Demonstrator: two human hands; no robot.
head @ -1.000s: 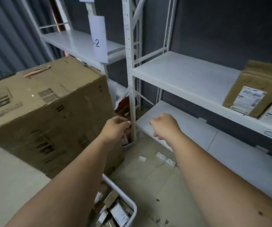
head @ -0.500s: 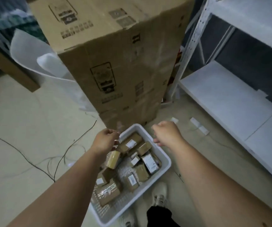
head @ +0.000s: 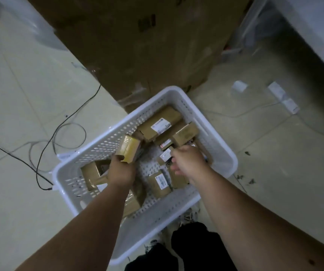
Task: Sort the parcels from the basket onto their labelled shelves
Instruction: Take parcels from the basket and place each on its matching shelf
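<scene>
Both hands have dropped into the white basket [head: 212, 122]. The left hand [head: 121, 171] grips a yellow-taped parcel [head: 128, 151] at ten o'clock; the right hand [head: 186, 162] curls over a small labelled parcel [head: 166, 155], grip unclear. Picking step; next, read its label.

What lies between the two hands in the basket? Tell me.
In the head view, bare perforated basket floor separates the left hand, gripping a yellow-taped parcel, from the right hand.

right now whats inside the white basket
Inside the white basket: brown parcels, several with white labels. The left hand grips a yellowish parcel; the right hand reaches among others. Parcels beneath both hands are hidden.
</scene>
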